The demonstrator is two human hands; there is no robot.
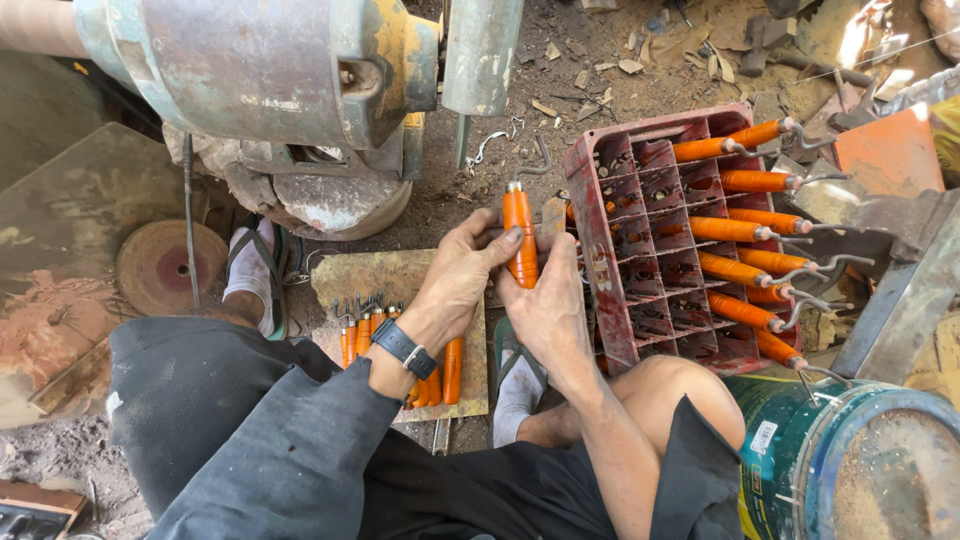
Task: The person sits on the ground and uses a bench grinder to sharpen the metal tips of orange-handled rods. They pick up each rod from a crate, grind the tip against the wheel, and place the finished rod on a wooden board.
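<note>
**Q:** At centre frame, what did the two hands hold?

**A:** Both hands closed on one orange-handled hook tool [519, 232]. The left hand [462, 272], with a dark wristwatch [404, 348] on its wrist, wrapped its fingers around the handle from the left, thumb laid across the front. The right hand [547, 300] gripped the lower end from the right. The tool stood nearly upright, above the person's lap.

**Q:** How did the tool look?

**A:** Its handle was smooth, glossy orange and roughly cylindrical, capped by a pale metal collar. From this collar rose a thin grey wire shank that bent into a hook toward the right.

**Q:** What lay around it?

**A:** Just right of the hands stood a red compartmented crate [640, 240], tipped on its side, with similar finished tools [745, 225] poking out of its cells toward the right. Near the left forearm, more orange handles [362, 328] lay on a yellowish board [385, 275]. A worn grey-green machine [270, 70] occupied the far left, and a green drum [850, 460] sat at near right.
</note>
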